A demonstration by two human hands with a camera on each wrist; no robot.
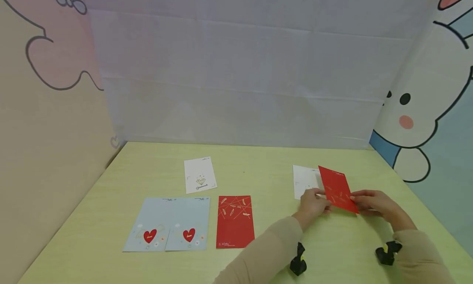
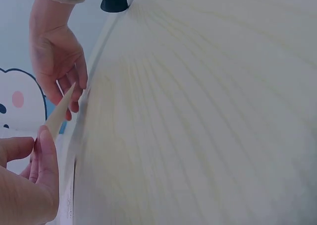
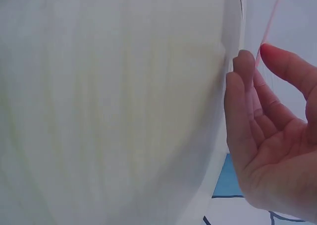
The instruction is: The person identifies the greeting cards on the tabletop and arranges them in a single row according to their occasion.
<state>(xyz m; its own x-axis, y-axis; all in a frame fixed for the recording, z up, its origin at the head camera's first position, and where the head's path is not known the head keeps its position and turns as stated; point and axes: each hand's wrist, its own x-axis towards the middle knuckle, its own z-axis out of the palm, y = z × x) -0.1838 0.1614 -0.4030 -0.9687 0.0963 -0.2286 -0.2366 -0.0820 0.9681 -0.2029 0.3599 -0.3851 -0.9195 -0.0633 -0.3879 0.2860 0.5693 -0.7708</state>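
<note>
**Both hands pinching a red card above the table's right side**

Writing: the small white card (image 1: pixel 200 175) at 11 o'clock from table centre is showing a gold diamond drawing over a gold script word, too small to read. The two pale blue cards (image 1: pixel 168 224) at 8 o'clock are each carrying a red heart with a tiny gold word inside, unreadable. The flat red card (image 1: pixel 235 221) at 6 o'clock is bearing gold lines and leaf shapes, with small print at its lower left that cannot be made out.

Hands: the left hand (image 1: pixel 312 204) is pinching the lower left edge of the lifted red card (image 1: pixel 338 189), thumb on top, fingers curled beneath. The right hand (image 1: pixel 373 202) is pinching the same card's lower right corner; the right wrist view is showing the thumb (image 3: pixel 290 69) pressing the thin edge against loosely bent fingers (image 3: pixel 245 81). The left wrist view is showing the card edge-on (image 2: pixel 59 113) between both hands.

Position: the lifted red card is sitting at 3 o'clock on the yellow-green table (image 1: pixel 281 169), tilted, overlapping another white card (image 1: pixel 304 181) lying flat just behind it.
</note>
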